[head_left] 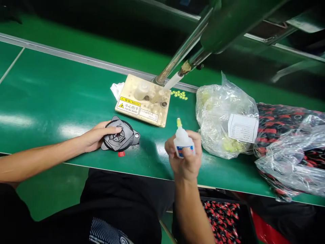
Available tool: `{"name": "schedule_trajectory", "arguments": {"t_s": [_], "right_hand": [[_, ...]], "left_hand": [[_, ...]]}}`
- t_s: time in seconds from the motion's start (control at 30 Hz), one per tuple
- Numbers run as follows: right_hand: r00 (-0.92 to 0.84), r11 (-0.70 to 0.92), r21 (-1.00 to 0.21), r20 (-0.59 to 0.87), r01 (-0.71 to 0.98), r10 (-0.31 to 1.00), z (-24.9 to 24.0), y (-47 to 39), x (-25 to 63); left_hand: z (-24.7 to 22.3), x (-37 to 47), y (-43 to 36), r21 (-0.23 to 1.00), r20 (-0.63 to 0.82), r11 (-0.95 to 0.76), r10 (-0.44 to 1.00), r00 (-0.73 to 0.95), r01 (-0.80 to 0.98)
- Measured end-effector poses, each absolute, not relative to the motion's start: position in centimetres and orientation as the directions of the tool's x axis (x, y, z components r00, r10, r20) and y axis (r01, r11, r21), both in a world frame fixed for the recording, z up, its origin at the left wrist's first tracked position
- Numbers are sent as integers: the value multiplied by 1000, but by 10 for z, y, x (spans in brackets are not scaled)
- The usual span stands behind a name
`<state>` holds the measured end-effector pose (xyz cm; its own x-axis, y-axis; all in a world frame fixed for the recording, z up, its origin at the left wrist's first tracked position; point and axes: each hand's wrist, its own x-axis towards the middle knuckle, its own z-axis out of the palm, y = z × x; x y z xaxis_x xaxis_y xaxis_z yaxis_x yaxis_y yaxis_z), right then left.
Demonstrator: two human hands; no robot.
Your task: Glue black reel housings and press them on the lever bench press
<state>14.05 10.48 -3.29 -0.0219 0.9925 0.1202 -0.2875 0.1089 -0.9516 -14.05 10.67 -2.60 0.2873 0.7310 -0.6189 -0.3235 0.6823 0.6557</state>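
My left hand [99,135] grips a round grey and black plastic part [118,135] by its left side, thumb on its top face. The part has a lug with a hole on its right, and a small red piece [121,154] shows at its lower edge. My right hand [186,159] is wrapped round a small white glue bottle [183,140] with a blue label and a yellowish tip. The bottle stands upright in the grip, tip upward, apart from the part. Between and behind my hands sits a cream press base plate [142,113] with a warning label.
A metal press column [175,61] rises behind the plate. Small yellow discs [179,94] lie beside it, a white cloth [117,90] at its left. Clear bags [225,115] and red-black parts [284,125] fill the right. Below the green bench [58,101] is a bin of red-black pieces [223,220].
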Motion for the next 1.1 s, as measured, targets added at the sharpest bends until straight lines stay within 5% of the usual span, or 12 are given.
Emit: {"name": "schedule_trajectory", "arguments": {"t_s": [0.43, 0.83, 1.1], "right_hand": [[-247, -139, -870, -20, -473, 969, -16, 168, 107], [-251, -283, -767, -163, -577, 954, -27, 168, 128], [-185, -233, -746, -148, -624, 971, -26, 164, 126]], "left_hand": [[-29, -141, 104, 650, -645, 698, 716, 268, -302], [-24, -141, 105, 644, -613, 688, 726, 311, -335], [-25, -139, 105, 676, -604, 672, 741, 295, -302]]}}
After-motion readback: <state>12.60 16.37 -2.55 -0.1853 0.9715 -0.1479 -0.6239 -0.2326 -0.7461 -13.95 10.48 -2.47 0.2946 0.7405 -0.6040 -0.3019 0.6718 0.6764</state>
